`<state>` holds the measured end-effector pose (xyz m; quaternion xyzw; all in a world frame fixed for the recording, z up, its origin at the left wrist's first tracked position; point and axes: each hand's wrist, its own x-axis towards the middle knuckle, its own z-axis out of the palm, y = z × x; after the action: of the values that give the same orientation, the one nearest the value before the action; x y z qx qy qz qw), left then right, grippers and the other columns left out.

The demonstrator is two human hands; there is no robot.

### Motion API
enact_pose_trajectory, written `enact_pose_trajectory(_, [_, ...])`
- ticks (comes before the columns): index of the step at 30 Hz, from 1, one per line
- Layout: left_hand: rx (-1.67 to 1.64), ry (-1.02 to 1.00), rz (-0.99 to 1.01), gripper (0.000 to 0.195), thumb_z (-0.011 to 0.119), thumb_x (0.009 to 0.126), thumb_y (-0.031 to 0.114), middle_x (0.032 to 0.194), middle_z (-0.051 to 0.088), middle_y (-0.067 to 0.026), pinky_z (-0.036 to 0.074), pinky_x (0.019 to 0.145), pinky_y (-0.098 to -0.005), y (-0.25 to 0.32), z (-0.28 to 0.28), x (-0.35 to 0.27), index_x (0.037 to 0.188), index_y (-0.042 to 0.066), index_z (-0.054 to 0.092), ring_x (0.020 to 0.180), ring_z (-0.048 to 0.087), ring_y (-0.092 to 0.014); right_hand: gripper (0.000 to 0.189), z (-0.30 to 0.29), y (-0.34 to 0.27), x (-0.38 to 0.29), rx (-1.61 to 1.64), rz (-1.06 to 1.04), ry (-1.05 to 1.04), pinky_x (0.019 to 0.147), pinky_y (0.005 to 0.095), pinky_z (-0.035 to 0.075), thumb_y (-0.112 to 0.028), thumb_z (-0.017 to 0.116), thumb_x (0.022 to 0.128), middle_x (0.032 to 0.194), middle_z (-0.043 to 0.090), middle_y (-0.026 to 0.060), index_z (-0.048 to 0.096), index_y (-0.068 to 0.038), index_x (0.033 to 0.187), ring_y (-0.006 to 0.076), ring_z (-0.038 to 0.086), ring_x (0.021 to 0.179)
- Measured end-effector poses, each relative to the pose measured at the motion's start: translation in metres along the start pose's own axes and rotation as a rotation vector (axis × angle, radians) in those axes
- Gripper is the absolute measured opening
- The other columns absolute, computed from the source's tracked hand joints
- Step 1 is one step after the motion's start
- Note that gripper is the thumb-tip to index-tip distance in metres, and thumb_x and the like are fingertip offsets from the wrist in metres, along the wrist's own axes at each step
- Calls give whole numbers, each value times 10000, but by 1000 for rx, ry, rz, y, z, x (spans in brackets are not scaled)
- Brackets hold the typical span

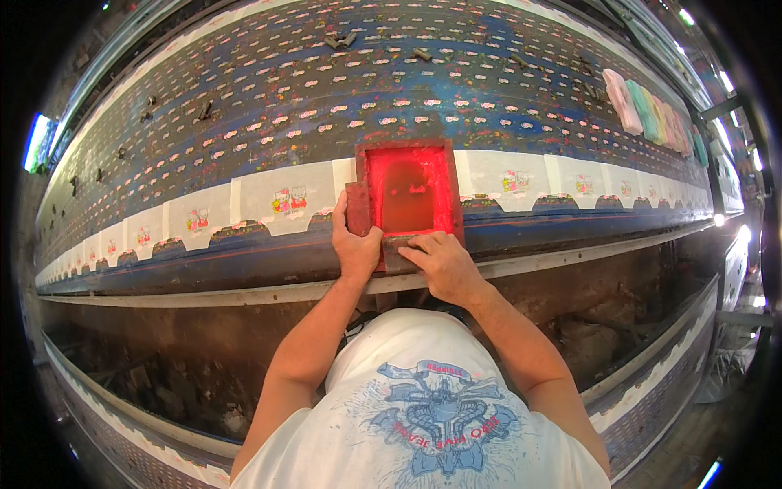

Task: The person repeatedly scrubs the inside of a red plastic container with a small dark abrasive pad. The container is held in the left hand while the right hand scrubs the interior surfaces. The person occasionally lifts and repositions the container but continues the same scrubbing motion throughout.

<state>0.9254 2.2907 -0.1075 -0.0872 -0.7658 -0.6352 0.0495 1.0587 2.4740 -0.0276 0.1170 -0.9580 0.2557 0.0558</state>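
Note:
A red-stained screen-printing frame lies on the near edge of a long printing table, over a row of white fabric pieces that bear printed cartoon figures. Red ink covers the inside of its mesh. My left hand grips the frame's near left corner, the thumb by a reddish block on its left side. At the near side, my right hand has its fingers on the dark handle of a squeegee, whose blade edge is hidden.
Folded pastel cloths lie in a row at the right. Small metal pieces are scattered over the patterned tabletop. A pale rail runs along the table's near edge; another table stands behind me.

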Motion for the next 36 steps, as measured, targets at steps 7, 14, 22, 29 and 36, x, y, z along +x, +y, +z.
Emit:
enact_pose_trajectory(7, [-126, -36, -160, 935, 771, 770, -88, 1595, 646, -216, 488, 1265, -409, 23, 2, 3, 1669, -53, 518, 1489, 620, -296, 476, -14, 22, -38, 124, 222, 423, 1218, 502, 480, -172, 896, 933, 1524, 683, 175, 785, -80, 1387, 364, 597, 1471])
enact_pose_trajectory(14, [-211, -57, -126, 951, 733, 778, -120, 1621, 619, -192, 481, 1275, -393, 65, 76, -17, 1694, -53, 483, 1509, 599, -275, 417, -38, 89, -99, 624, 396, 554, 1260, 488, 466, -83, 824, 971, 1492, 740, 170, 787, -57, 1386, 375, 643, 1450])
enact_pose_trajectory(22, [-186, -58, -63, 979, 726, 775, -132, 1654, 585, -210, 449, 1301, -398, 72, 200, -60, 1710, -77, 445, 1548, 561, -289, 443, -89, 179, -179, 606, 390, 555, 1304, 502, 419, -85, 818, 975, 1471, 766, 136, 786, -62, 1416, 375, 590, 1517])
enact_pose_trajectory(29, [-188, -8, -109, 966, 720, 778, -115, 1644, 595, -214, 469, 1280, -395, 73, 244, -80, 1707, -80, 460, 1521, 587, -288, 430, -108, 226, -208, 654, 317, 472, 1333, 518, 381, -108, 824, 986, 1477, 765, 130, 781, -63, 1412, 385, 556, 1553])
enact_pose_trajectory(36, [-218, -5, -211, 967, 714, 772, -124, 1612, 625, -209, 521, 1228, -383, 75, 256, -82, 1706, -62, 474, 1468, 634, -272, 390, -124, 246, -218, 694, 275, 364, 1343, 531, 373, -105, 827, 989, 1493, 758, 132, 781, -55, 1373, 389, 546, 1565])
